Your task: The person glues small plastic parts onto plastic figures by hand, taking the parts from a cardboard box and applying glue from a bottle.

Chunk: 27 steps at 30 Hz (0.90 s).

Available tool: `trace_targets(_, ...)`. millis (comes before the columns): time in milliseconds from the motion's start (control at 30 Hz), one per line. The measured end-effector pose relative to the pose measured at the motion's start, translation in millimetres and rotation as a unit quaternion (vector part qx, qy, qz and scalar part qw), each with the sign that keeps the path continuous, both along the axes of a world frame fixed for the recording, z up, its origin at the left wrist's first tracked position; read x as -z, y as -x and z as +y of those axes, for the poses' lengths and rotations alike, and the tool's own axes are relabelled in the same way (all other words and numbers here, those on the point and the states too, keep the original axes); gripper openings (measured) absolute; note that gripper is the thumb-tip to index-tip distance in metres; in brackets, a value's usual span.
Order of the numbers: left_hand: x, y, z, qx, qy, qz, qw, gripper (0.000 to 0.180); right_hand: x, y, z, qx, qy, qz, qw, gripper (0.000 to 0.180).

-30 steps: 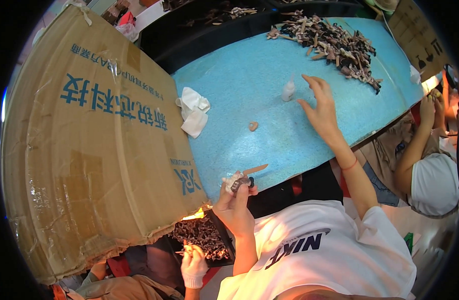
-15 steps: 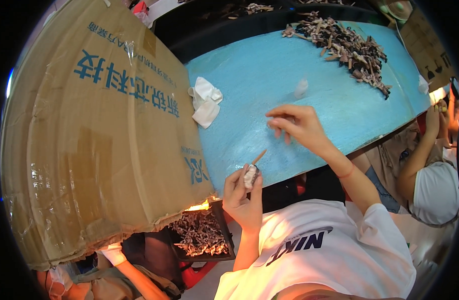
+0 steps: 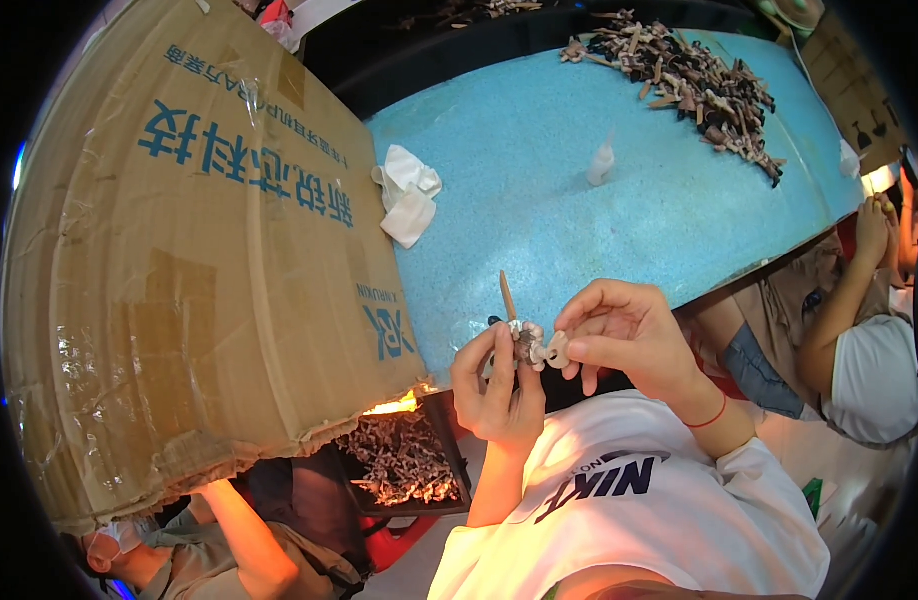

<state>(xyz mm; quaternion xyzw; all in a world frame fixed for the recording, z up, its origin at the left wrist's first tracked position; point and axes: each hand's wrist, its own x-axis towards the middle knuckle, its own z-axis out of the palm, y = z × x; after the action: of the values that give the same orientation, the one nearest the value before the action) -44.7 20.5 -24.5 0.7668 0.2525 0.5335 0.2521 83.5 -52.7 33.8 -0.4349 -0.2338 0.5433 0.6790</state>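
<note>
Near the front edge of the blue tabletop (image 3: 499,180), my left hand (image 3: 499,395) is closed around a small grey-and-white figurine (image 3: 527,345). A thin brown stick-like part (image 3: 507,292) points up from it. My right hand (image 3: 629,335) is closed at the figurine's right side, its thumb and fingers at a small pale piece (image 3: 558,350) that touches the figurine. Whether that piece is fixed to it I cannot tell. Farther back, a small translucent squeeze bottle (image 3: 601,163) with a thin tip stands upright.
A large cardboard box (image 3: 209,280) walls off the left side, with crumpled white tissue (image 3: 409,195) beside it. Similar small figures lie in a pile (image 3: 679,80) at the far right. A dark tray (image 3: 462,470) of such pieces sits low left. Co-workers (image 3: 874,370) are on both sides.
My right hand has come down and left from above the tabletop to the figurine in my left hand. The brown part now points more upright.
</note>
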Motion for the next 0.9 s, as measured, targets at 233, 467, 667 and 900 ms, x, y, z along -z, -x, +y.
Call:
trace_targets(233,3,3,0,0.007,0.007,-0.013,1.0,0.043,8,4,1,0.002,0.023,0.036,0.999,0.015)
trace_targets(467,1,6,2,0.008,-0.011,0.013,1.0,0.04,13,4,3,0.004,0.018,0.048,0.999,0.013)
trace_targets(667,-1,7,5,0.017,-0.037,0.027,0.999,0.04,12,1,3,0.001,0.026,0.038,0.999,0.011)
trace_targets(900,-7,7,7,0.032,-0.036,0.02,0.999,0.041,8,3,5,-0.004,0.034,0.037,0.999,0.011)
